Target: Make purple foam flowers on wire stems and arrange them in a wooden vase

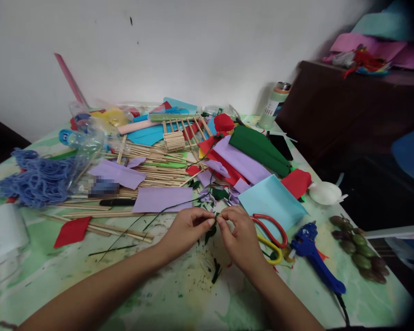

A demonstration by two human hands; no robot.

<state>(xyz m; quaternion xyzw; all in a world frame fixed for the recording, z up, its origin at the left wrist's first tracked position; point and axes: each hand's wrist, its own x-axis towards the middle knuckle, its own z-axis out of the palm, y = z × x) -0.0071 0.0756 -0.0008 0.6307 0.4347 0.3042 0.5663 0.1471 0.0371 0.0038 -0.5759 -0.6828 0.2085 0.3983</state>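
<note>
My left hand (189,227) and my right hand (239,234) meet above the front middle of the table, thumbs and fingertips pinched together. Between them is a small dark green paper piece (211,233), part of it hanging below the fingertips; its exact shape is hidden. Scissors (271,230) with red and yellow handles lie just right of my right hand. Beyond my fingers are dark green and purple paper scraps (219,194). A thin green-wrapped wire (169,208) runs left from there, beside a purple paper rectangle (162,199).
A blue glue gun (312,253) and grapes (360,253) lie at the right. Light blue paper (272,202) and a green paper roll (258,149) are behind the scissors. Wooden sticks (155,168) cover the middle; blue yarn (41,179) is at left. A bottle (274,105) stands at the back.
</note>
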